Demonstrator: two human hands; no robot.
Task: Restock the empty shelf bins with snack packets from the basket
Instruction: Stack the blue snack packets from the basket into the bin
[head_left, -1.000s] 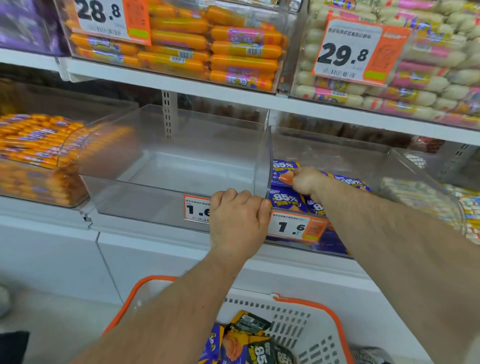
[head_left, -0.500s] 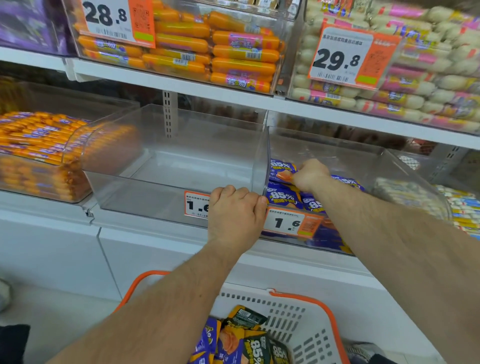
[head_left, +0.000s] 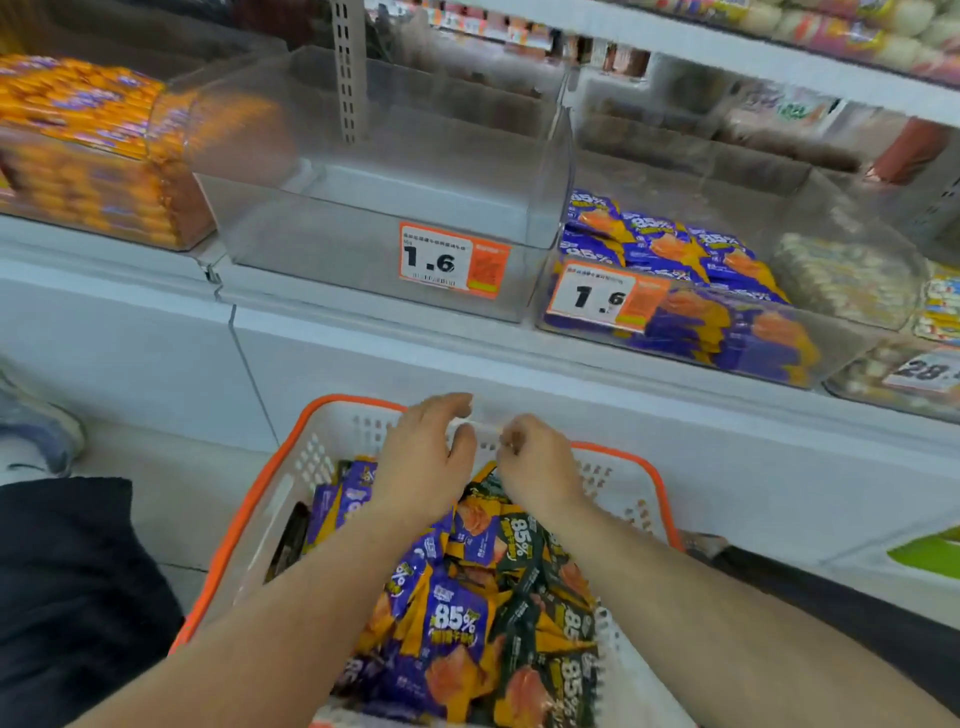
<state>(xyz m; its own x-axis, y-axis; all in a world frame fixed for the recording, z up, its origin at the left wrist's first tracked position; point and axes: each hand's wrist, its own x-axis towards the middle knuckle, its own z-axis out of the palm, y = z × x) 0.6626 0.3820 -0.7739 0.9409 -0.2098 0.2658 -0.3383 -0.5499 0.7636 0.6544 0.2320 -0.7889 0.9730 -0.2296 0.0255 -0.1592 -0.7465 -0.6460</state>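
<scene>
A white basket with an orange rim (head_left: 249, 499) stands below the shelf, full of purple and orange snack packets (head_left: 457, 623) and dark green ones (head_left: 545, 623). My left hand (head_left: 426, 457) hovers over the basket's far end with relaxed fingers and holds nothing. Beside it, my right hand (head_left: 540, 462) has loosely curled fingers, and I see nothing in it. On the shelf above, the clear middle bin (head_left: 374, 260) is empty. The bin to its right (head_left: 810, 218) holds purple packets (head_left: 675, 249).
A bin of orange sausage sticks (head_left: 88, 156) sits at the left, and a bin of pale packs (head_left: 841, 280) at the far right. Orange price tags (head_left: 452, 260) hang on the bin fronts. A shoe (head_left: 36, 431) and dark clothing (head_left: 67, 597) are at the left.
Both hands have left the shelf bins and dropped down over the basket. My view has tilted downward, so the upper shelf is out of sight.
</scene>
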